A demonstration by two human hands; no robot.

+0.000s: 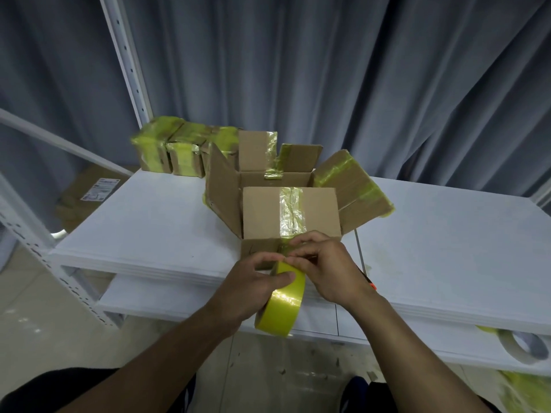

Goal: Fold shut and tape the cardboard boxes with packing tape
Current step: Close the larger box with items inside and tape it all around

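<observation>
Hands meet low in front of us, just before the near wall of the box (290,210). Both forearms reach up from the bottom of the view and angle inward, so the wrists almost form a point. Our left hand (259,281) grips the tape roll (281,305), with the thumb laid across its yellow band and the fingers curled over the top rim. Our right hand (331,269) comes in from the other side with its knuckles up. Its fingertips are bunched and pinch at the roll's top edge, right beside the left fingers. We cannot tell whether a loose end of tape is caught between them.

The roll stands on edge, tilted, and hangs out past the front of the white table (149,222). The box sits on that table near the front edge. Its near flap is folded in and carries a crinkled strip of tape, while the left and far flaps stand up and the right flap splays outward. Taped boxes (167,150) are lined up behind it at the back left, against a grey curtain (357,70). A second roll (518,347) lies on the lower shelf at the far right.
</observation>
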